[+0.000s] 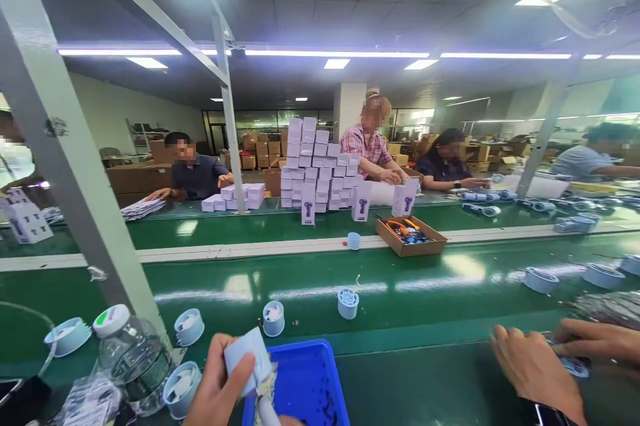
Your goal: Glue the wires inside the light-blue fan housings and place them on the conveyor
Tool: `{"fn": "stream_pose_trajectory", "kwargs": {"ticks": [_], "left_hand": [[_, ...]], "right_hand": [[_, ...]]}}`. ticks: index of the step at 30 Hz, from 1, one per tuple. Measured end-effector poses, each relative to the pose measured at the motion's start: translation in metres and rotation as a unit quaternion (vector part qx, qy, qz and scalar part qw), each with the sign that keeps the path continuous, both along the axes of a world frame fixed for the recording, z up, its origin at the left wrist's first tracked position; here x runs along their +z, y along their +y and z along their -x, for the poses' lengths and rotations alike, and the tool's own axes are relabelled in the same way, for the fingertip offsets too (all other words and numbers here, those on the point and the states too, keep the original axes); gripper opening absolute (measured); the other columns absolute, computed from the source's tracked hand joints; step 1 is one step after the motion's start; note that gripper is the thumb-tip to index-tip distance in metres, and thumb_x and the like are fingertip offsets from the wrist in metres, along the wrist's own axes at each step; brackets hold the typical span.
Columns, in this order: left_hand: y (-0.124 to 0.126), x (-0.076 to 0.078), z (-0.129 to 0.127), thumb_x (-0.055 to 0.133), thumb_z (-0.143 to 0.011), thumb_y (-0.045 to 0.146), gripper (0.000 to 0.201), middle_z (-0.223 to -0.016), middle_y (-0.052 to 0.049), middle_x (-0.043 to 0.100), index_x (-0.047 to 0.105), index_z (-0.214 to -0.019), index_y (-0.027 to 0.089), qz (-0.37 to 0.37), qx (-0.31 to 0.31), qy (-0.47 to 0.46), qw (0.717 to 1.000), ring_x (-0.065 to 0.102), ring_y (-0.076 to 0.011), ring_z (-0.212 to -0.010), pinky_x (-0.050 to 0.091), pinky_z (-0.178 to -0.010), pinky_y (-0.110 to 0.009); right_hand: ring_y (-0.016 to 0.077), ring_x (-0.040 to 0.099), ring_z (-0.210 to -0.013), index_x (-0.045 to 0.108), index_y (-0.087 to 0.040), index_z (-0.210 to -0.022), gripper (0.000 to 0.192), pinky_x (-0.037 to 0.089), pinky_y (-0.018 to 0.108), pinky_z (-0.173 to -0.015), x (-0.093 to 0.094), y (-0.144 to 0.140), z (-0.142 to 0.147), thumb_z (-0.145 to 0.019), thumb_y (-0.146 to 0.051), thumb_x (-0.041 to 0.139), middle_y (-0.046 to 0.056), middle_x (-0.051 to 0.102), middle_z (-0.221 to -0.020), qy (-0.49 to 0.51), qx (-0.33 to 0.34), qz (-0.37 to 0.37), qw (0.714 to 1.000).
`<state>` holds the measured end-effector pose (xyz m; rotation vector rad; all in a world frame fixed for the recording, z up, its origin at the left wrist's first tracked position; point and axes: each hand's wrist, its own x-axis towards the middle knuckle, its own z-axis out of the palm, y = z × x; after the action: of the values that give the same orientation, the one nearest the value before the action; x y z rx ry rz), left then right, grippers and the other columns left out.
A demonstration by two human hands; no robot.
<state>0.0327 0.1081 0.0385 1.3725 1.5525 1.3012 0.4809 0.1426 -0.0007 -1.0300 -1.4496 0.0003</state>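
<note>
My left hand (215,389) is at the bottom centre, shut on a light blue plastic housing (247,353) with the thumb across its front. A white stem (267,413) hangs below the housing, over the near edge of a blue plastic bin (310,373). Only a sliver of my right hand (293,421) shows at the bottom edge beside that stem, so its grip is hidden. Round light blue fan parts (273,318) stand on the green belt (400,319) just beyond.
A water bottle (131,359) and a slanted metal post (65,146) are at the left. A co-worker's two hands (533,369) rest at the lower right. Across the belt sit a cardboard box of tools (410,237), stacked white-purple boxes (315,166) and several seated people.
</note>
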Motion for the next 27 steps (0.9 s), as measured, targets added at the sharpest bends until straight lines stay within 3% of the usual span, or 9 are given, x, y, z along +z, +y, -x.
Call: {"fn": "stream_pose_trajectory", "kwargs": {"ticks": [2, 4, 7, 9, 11, 13, 18, 22, 27], "left_hand": [[0.029, 0.001, 0.012, 0.051, -0.084, 0.051, 0.032, -0.084, -0.003, 0.060, 0.041, -0.097, 0.023, 0.003, -0.023, 0.228, 0.973, 0.062, -0.0196, -0.071, 0.051, -0.067, -0.033], [0.060, -0.002, 0.024, 0.061, -0.080, 0.036, 0.036, -0.101, -0.008, 0.061, 0.046, -0.107, 0.019, 0.023, -0.035, 0.315, 0.948, 0.062, -0.0214, -0.087, 0.049, -0.080, -0.038], [0.102, -0.014, 0.032, 0.063, -0.082, 0.030, 0.027, -0.116, -0.009, 0.059, 0.059, -0.105, 0.016, 0.063, -0.041, 0.407, 0.910, 0.057, -0.0255, -0.104, 0.045, -0.089, -0.049], [0.120, -0.022, 0.029, 0.060, -0.086, 0.031, 0.029, -0.123, -0.009, 0.057, 0.060, -0.112, 0.018, 0.086, -0.045, 0.449, 0.888, 0.056, -0.0263, -0.107, 0.046, -0.089, -0.050], [0.131, -0.027, 0.020, 0.059, -0.087, 0.031, 0.034, -0.127, -0.010, 0.055, 0.057, -0.119, 0.019, 0.094, -0.065, 0.475, 0.873, 0.056, -0.0269, -0.109, 0.047, -0.089, -0.051], [0.137, -0.030, 0.008, 0.059, -0.087, 0.031, 0.038, -0.131, -0.010, 0.053, 0.054, -0.122, 0.020, 0.084, -0.113, 0.485, 0.863, 0.055, -0.0280, -0.112, 0.046, -0.090, -0.052], [0.138, -0.033, -0.019, 0.059, -0.087, 0.031, 0.033, -0.123, -0.009, 0.059, 0.057, -0.117, 0.018, 0.057, -0.254, 0.444, 0.857, 0.059, -0.0257, -0.105, 0.049, -0.087, -0.050], [0.128, -0.019, -0.021, 0.059, -0.087, 0.032, 0.032, -0.119, -0.009, 0.060, 0.057, -0.116, 0.018, 0.022, -0.215, 0.382, 0.898, 0.060, -0.0240, -0.100, 0.051, -0.083, -0.046], [0.089, 0.026, -0.005, 0.065, -0.081, 0.027, 0.039, -0.121, -0.009, 0.056, 0.055, -0.118, 0.019, -0.048, -0.110, 0.272, 0.955, 0.056, -0.0262, -0.107, 0.046, -0.090, -0.048]], "right_hand": [[0.0127, 0.054, -0.053, 0.065, -0.020, -0.065, 0.049, 0.042, 0.024, -0.051, 0.000, -0.007, 0.041, -0.095, -0.045, 0.035, -0.003, 0.055, -0.056, 0.043, 0.055, 0.072, 0.995], [0.0129, 0.063, -0.076, 0.064, -0.016, -0.096, 0.034, 0.052, 0.029, -0.068, -0.005, -0.016, 0.096, -0.099, -0.037, 0.037, 0.002, 0.065, -0.088, 0.069, 0.087, 0.148, 0.983], [0.0178, 0.063, -0.094, 0.060, -0.020, -0.112, 0.023, 0.054, 0.034, -0.079, -0.024, -0.024, 0.179, -0.094, -0.032, 0.054, 0.005, 0.061, -0.115, 0.055, 0.126, 0.200, 0.970], [0.0139, 0.063, -0.078, 0.061, -0.018, -0.105, 0.020, 0.054, 0.029, -0.068, -0.034, -0.025, 0.219, -0.093, -0.032, 0.055, 0.004, 0.064, -0.100, 0.050, 0.138, 0.232, 0.962], [0.0100, 0.054, -0.052, 0.060, -0.016, -0.089, 0.019, 0.046, 0.022, -0.049, -0.037, -0.023, 0.242, -0.091, -0.035, 0.056, -0.004, 0.058, -0.066, 0.062, 0.148, 0.272, 0.949], [0.0104, 0.047, -0.045, 0.057, -0.018, -0.080, 0.019, 0.039, 0.022, -0.044, -0.035, -0.018, 0.252, -0.085, -0.036, 0.059, -0.007, 0.048, -0.054, 0.093, 0.176, 0.305, 0.931], [0.0159, 0.055, -0.062, 0.056, -0.019, -0.083, 0.027, 0.046, 0.026, -0.060, -0.032, -0.010, 0.258, -0.086, -0.045, 0.052, 0.000, 0.056, -0.071, 0.127, 0.244, 0.306, 0.911], [0.0163, 0.052, -0.059, 0.054, -0.019, -0.084, 0.030, 0.047, 0.028, -0.058, -0.043, -0.011, 0.262, -0.088, -0.048, 0.046, 0.000, 0.053, -0.068, 0.120, 0.276, 0.319, 0.899], [0.0173, 0.054, -0.064, 0.054, -0.020, -0.086, 0.029, 0.048, 0.029, -0.062, -0.050, -0.013, 0.263, -0.089, -0.047, 0.047, 0.002, 0.055, -0.073, 0.108, 0.289, 0.330, 0.892]]}}
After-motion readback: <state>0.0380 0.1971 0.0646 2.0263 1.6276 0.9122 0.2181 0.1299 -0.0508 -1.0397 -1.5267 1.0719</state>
